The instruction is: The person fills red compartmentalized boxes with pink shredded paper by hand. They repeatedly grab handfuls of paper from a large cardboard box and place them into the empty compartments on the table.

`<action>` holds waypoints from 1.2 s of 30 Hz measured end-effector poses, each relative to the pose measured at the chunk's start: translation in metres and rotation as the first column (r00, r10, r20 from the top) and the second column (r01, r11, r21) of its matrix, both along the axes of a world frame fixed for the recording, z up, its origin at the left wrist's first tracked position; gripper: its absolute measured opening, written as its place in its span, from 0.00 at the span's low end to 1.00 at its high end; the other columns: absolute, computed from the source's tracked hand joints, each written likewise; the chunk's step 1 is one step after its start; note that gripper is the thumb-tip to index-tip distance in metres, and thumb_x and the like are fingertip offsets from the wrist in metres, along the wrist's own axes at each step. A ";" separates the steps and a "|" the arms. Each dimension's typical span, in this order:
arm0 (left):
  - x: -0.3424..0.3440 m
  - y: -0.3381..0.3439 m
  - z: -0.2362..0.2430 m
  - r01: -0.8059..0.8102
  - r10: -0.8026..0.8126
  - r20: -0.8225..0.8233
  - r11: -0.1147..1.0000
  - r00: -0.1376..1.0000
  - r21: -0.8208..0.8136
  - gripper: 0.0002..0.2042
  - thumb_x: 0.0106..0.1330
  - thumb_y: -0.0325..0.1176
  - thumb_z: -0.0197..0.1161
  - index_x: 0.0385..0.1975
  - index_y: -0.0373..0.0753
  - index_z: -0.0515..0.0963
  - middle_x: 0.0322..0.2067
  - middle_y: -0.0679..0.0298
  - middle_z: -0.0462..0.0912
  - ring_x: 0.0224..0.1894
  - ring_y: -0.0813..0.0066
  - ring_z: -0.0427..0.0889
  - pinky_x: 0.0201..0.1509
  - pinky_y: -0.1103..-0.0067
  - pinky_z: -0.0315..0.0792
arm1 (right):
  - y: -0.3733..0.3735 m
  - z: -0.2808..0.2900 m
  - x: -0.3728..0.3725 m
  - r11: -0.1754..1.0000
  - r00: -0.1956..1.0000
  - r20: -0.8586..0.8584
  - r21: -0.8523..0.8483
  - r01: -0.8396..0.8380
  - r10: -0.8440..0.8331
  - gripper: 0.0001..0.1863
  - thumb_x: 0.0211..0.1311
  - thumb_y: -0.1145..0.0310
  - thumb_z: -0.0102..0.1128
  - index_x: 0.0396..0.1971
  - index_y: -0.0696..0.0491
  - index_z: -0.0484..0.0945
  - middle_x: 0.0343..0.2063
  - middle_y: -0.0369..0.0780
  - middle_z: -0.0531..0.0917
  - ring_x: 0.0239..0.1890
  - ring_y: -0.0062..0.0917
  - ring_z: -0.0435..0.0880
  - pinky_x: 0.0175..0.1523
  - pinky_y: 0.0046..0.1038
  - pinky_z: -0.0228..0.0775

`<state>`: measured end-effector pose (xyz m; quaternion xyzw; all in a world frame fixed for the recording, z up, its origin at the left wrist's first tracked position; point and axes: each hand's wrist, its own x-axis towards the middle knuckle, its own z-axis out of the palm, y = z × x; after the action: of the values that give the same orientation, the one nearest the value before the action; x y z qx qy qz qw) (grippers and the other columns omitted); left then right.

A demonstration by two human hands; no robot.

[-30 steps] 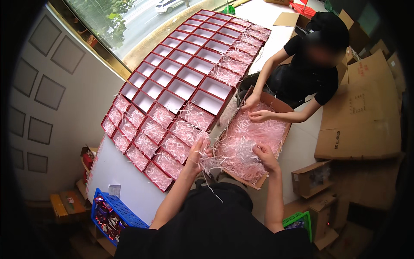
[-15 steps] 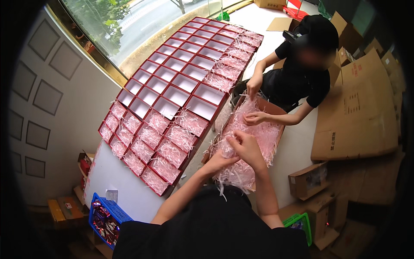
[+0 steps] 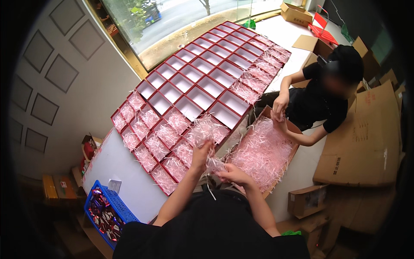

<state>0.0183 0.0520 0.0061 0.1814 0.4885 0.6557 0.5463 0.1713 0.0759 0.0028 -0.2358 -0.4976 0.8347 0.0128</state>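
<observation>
My left hand (image 3: 202, 156) grips a loose wad of pink shredded paper (image 3: 202, 131) over the near right end of the red open boxes (image 3: 228, 113). My right hand (image 3: 236, 175), closed, pinches a thinner strand bunch (image 3: 214, 165) from the same paper, just right of the left hand. Several near boxes and the far right row hold pink shreds; the middle boxes show bare white insides. Right of them stands a cardboard carton (image 3: 295, 149) heaped with pink shredded paper (image 3: 262, 152).
A co-worker in black (image 3: 321, 101) sits beyond the carton, both hands (image 3: 280, 111) together above its far end. A blue basket (image 3: 117, 205) of wrapped sweets stands at lower left by the white table (image 3: 111, 160). Flattened cardboard (image 3: 362, 142) leans at right.
Both my hands have moved left from the carton toward the boxes, carrying shredded paper. The co-worker's hands have risen out of the carton's paper and come together. The view has shifted.
</observation>
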 end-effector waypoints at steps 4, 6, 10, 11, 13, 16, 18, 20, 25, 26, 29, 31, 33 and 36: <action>-0.019 -0.017 -0.017 0.173 -0.190 -0.425 0.982 0.885 -0.081 0.16 0.49 0.32 0.60 0.37 0.34 0.67 0.28 0.65 0.74 0.29 0.80 0.73 0.33 0.84 0.67 | 0.007 0.004 -0.011 0.989 0.989 0.062 0.070 0.133 -0.137 0.07 0.53 0.67 0.47 0.26 0.53 0.71 0.12 0.27 0.66 0.12 0.08 0.61 0.16 0.12 0.50; -0.013 -0.022 -0.026 0.334 -0.259 -0.570 0.942 0.780 0.029 0.17 0.52 0.32 0.56 0.41 0.34 0.65 0.34 0.62 0.72 0.37 0.75 0.71 0.41 0.80 0.66 | 0.017 0.001 -0.017 0.981 0.979 0.071 0.052 0.188 -0.191 0.06 0.53 0.69 0.46 0.27 0.55 0.71 0.11 0.28 0.67 0.12 0.09 0.62 0.17 0.13 0.52; -0.018 -0.022 -0.035 0.467 -0.399 -0.770 0.871 0.498 -0.149 0.19 0.51 0.36 0.57 0.42 0.35 0.65 0.38 0.60 0.71 0.40 0.76 0.69 0.44 0.80 0.64 | 0.024 -0.016 -0.034 0.913 0.928 -0.044 0.167 0.372 -0.370 0.07 0.52 0.71 0.46 0.30 0.56 0.71 0.14 0.31 0.70 0.14 0.12 0.66 0.18 0.13 0.56; -0.025 -0.020 -0.040 0.415 -0.420 -0.699 0.890 0.579 -0.191 0.18 0.52 0.37 0.57 0.41 0.35 0.66 0.36 0.61 0.72 0.38 0.76 0.70 0.42 0.81 0.65 | 0.028 -0.010 -0.034 0.924 0.934 0.024 0.156 0.349 -0.357 0.09 0.53 0.70 0.47 0.34 0.56 0.69 0.18 0.34 0.73 0.15 0.13 0.68 0.18 0.12 0.58; -0.044 -0.006 -0.027 0.317 -0.421 -0.538 0.906 0.730 -0.279 0.17 0.52 0.38 0.56 0.39 0.35 0.68 0.32 0.63 0.73 0.34 0.78 0.71 0.37 0.82 0.66 | 0.031 -0.010 -0.036 0.893 0.895 0.036 0.099 0.440 -0.445 0.10 0.53 0.69 0.47 0.34 0.57 0.68 0.21 0.36 0.73 0.15 0.13 0.68 0.16 0.12 0.57; -0.095 0.025 -0.077 -0.088 0.005 -0.292 0.958 0.956 -0.273 0.10 0.50 0.29 0.52 0.33 0.34 0.69 0.27 0.64 0.73 0.27 0.75 0.70 0.29 0.80 0.66 | 0.030 -0.017 -0.028 0.869 0.867 0.063 0.060 0.492 -0.495 0.11 0.54 0.69 0.47 0.37 0.57 0.65 0.24 0.39 0.74 0.15 0.13 0.69 0.15 0.10 0.58; -0.117 0.062 -0.076 -0.357 0.313 -0.199 0.901 0.929 -0.248 0.16 0.51 0.32 0.54 0.38 0.28 0.66 0.34 0.61 0.72 0.34 0.73 0.70 0.38 0.80 0.65 | 0.026 -0.023 -0.017 0.854 0.850 0.087 0.066 0.516 -0.520 0.11 0.54 0.69 0.47 0.36 0.57 0.66 0.23 0.38 0.74 0.15 0.13 0.69 0.16 0.10 0.58; -0.147 0.097 -0.084 -0.579 0.550 -0.218 0.809 0.806 -0.101 0.18 0.51 0.34 0.56 0.39 0.29 0.67 0.36 0.60 0.72 0.36 0.74 0.70 0.40 0.82 0.64 | 0.017 -0.035 -0.007 0.866 0.857 0.131 0.035 0.499 -0.499 0.12 0.54 0.69 0.47 0.37 0.57 0.66 0.22 0.37 0.74 0.17 0.13 0.70 0.16 0.11 0.59; -0.201 0.166 -0.111 -0.739 0.765 -0.443 0.613 0.468 0.278 0.13 0.49 0.28 0.54 0.36 0.32 0.68 0.34 0.60 0.74 0.35 0.73 0.72 0.39 0.80 0.65 | -0.019 -0.063 0.025 0.877 0.818 0.334 0.067 0.476 -0.469 0.12 0.53 0.69 0.47 0.38 0.55 0.66 0.22 0.36 0.75 0.17 0.13 0.70 0.18 0.11 0.59; -0.202 0.170 -0.114 -0.718 0.713 -0.558 0.641 0.424 0.273 0.13 0.49 0.28 0.54 0.35 0.32 0.68 0.34 0.59 0.74 0.35 0.72 0.72 0.39 0.79 0.65 | -0.025 -0.069 0.032 0.888 0.812 0.383 0.056 0.456 -0.441 0.12 0.53 0.69 0.47 0.38 0.55 0.66 0.22 0.36 0.75 0.17 0.13 0.70 0.18 0.11 0.59; -0.168 0.175 -0.141 -0.716 0.405 -0.833 0.698 0.378 0.015 0.24 0.45 0.34 0.59 0.42 0.30 0.63 0.40 0.48 0.69 0.44 0.57 0.69 0.47 0.74 0.61 | -0.043 -0.088 0.049 0.862 0.761 0.465 0.011 0.507 -0.453 0.12 0.53 0.69 0.47 0.38 0.55 0.66 0.22 0.36 0.75 0.16 0.12 0.69 0.18 0.11 0.59; -0.158 0.183 -0.167 -0.720 0.402 -0.738 0.676 0.542 -0.160 0.31 0.44 0.36 0.61 0.47 0.29 0.57 0.47 0.47 0.62 0.48 0.56 0.64 0.52 0.74 0.56 | -0.048 -0.085 0.055 0.853 0.741 0.483 0.022 0.521 -0.466 0.12 0.53 0.69 0.47 0.39 0.55 0.66 0.22 0.36 0.75 0.16 0.12 0.69 0.18 0.11 0.59; -0.158 0.198 -0.182 -0.660 0.377 -0.568 0.602 0.731 -0.450 0.31 0.45 0.38 0.60 0.47 0.29 0.57 0.47 0.49 0.63 0.47 0.58 0.65 0.52 0.74 0.58 | -0.051 -0.087 0.063 0.833 0.715 0.487 0.047 0.551 -0.501 0.12 0.53 0.69 0.48 0.39 0.55 0.66 0.23 0.37 0.76 0.17 0.12 0.69 0.18 0.11 0.60; -0.188 0.199 -0.229 -0.388 0.472 0.000 0.724 0.881 -0.570 0.27 0.51 0.39 0.54 0.48 0.31 0.58 0.47 0.52 0.63 0.48 0.61 0.64 0.50 0.71 0.60 | -0.049 -0.096 0.070 0.817 0.699 0.480 0.065 0.573 -0.529 0.12 0.54 0.68 0.48 0.38 0.55 0.67 0.22 0.37 0.76 0.17 0.13 0.70 0.18 0.11 0.61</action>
<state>-0.1698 0.2509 -0.2233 -0.1517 0.6445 0.6056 0.4414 0.2414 0.0272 -0.0927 -0.5722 -0.3535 0.7288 0.1285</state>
